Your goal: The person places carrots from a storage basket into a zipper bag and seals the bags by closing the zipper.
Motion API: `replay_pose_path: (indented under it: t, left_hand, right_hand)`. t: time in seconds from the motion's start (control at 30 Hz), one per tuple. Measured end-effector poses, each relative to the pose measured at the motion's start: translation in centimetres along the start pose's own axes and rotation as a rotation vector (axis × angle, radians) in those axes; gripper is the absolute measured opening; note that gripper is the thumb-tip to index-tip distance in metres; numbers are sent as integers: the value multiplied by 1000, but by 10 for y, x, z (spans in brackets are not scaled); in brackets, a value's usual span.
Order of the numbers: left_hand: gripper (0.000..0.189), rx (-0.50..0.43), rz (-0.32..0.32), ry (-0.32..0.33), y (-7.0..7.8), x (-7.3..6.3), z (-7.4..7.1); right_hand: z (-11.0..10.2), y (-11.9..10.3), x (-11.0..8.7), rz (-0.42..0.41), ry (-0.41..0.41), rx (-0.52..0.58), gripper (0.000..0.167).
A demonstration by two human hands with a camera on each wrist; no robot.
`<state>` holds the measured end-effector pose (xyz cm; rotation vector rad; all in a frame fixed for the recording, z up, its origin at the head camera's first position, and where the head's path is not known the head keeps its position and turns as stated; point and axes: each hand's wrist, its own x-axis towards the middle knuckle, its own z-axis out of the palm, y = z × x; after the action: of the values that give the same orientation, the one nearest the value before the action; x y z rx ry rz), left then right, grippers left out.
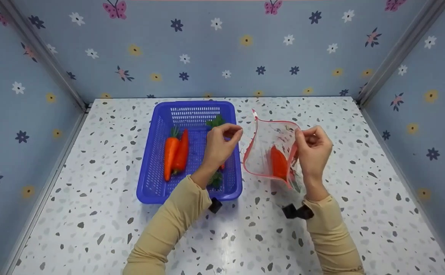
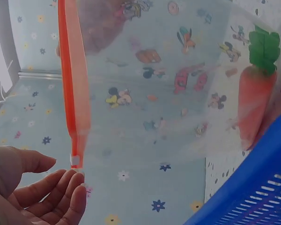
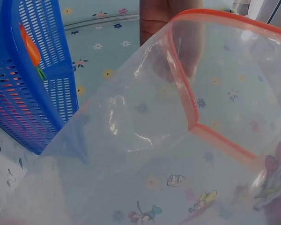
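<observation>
A clear zip bag (image 1: 270, 137) with a red-edged mouth and cartoon prints stands with its mouth spread wide. Inside it lies an orange carrot (image 2: 257, 101) with a green top. My right hand (image 1: 316, 147) pinches the bag's right rim between thumb and fingers. Left of the bag, my left hand (image 1: 222, 143) hovers over the basket's right side, fingers loosely bent and holding nothing. In the left wrist view its fingertips are close to the white slider (image 2: 75, 160) at the end of the red zip, with the thumb apart from the fingers.
A blue basket (image 1: 146, 183) stands left of the bag. In it lie a carrot (image 1: 171, 151) and a red pepper (image 1: 182, 152), side by side. Green leaves (image 1: 216, 121) show partly behind my left hand. Flowered walls (image 1: 222, 49) enclose the speckled table (image 1: 104, 191).
</observation>
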<state>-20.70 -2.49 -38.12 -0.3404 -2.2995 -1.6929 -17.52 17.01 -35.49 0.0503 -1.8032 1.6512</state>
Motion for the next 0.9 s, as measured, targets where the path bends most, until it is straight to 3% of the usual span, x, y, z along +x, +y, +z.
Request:
replay_pose_path:
  t: [0.33,0.77,0.9]
  left_hand:
    - [16,28,-260,17,-34,24,-15]
    - [25,137,-716,-96,-78,41,-27]
    - [20,178,-807,-130,-90,44,-26]
  right_hand:
    - [-6,22,6,-5,-13,32,17]
    - [-6,19,7,-8,0,19,17]
    - [-4,8,4,-2,3,-4,17]
